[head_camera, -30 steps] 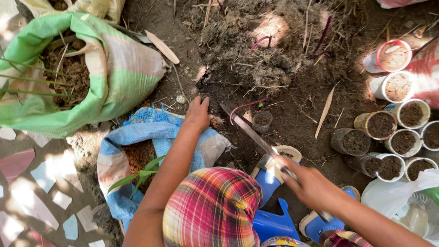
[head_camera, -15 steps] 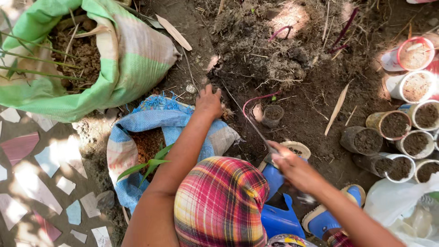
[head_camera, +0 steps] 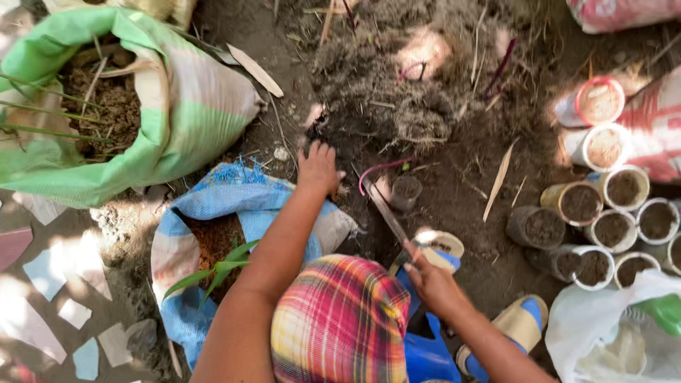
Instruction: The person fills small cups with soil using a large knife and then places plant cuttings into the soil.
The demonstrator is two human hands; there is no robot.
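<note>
Dark soil heap [head_camera: 397, 106] covers bare ground; left hand [head_camera: 317, 168] presses flat into it, fingers spread. Right hand [head_camera: 434, 284] seems clenched on a long flat blade [head_camera: 386, 213] beside one small black pot [head_camera: 406, 191]; two woven sacks, green [head_camera: 177, 106] and blue [head_camera: 241, 202], lie left

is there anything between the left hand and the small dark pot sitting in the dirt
Nothing solid shows between them. The left hand rests on the loose dark soil pile, and the small dark plastic pot stands apart to its right. Only bare soil and a thin pink curved stem lie in the gap.
</note>
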